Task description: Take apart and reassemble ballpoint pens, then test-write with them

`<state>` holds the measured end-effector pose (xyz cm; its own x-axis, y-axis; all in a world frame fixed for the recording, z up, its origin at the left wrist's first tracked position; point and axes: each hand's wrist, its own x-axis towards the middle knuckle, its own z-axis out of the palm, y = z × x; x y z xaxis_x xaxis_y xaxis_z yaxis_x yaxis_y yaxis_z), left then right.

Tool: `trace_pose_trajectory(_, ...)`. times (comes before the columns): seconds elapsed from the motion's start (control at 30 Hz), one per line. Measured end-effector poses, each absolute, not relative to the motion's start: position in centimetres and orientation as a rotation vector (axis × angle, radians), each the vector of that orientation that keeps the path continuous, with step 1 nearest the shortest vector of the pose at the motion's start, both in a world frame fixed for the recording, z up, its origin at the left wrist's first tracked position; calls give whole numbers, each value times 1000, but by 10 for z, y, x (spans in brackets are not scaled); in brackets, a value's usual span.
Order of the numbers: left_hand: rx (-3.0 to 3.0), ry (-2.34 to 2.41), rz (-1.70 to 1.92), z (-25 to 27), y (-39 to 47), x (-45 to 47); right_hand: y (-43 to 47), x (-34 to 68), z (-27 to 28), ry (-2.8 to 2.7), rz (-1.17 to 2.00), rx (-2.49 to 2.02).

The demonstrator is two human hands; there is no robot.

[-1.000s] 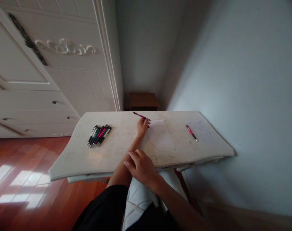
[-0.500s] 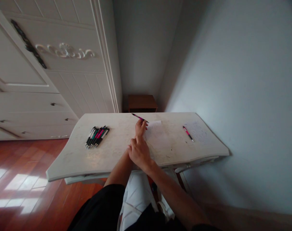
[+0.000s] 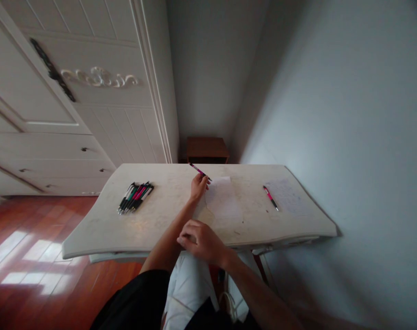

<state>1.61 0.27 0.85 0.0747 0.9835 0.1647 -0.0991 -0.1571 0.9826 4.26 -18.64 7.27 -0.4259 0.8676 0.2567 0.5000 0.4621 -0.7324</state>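
My left hand (image 3: 199, 187) is closed on a pen (image 3: 197, 169) with a purple and black barrel. It holds the pen slanted, with one end toward the far table edge and the other over the upper left corner of a white sheet of paper (image 3: 224, 197). My right hand (image 3: 202, 239) is close to my body, beside my left forearm, its fingers curled in and nothing visible in them. Whether it touches the forearm, I cannot tell. On the right, a pink and black pen (image 3: 271, 198) lies beside a sheet covered in writing (image 3: 291, 197).
Several pens (image 3: 135, 198) in white, green, pink and black lie bunched on the left of the white table (image 3: 170, 229). A wall (image 3: 373, 160) borders the right side. Beyond the far edge stands a brown wooden stool or box (image 3: 207, 147); a white cabinet (image 3: 122, 133) is at left.
My right hand has come off my left wrist and drawn back toward my body. The left hand still grips the pen above the paper's corner. The view has shifted slightly.
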Motion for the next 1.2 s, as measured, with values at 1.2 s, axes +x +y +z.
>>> trace_pose_trajectory(1.2,1137,755,1044,14,2,20,-31,187,29,-1421,1094,-1057)
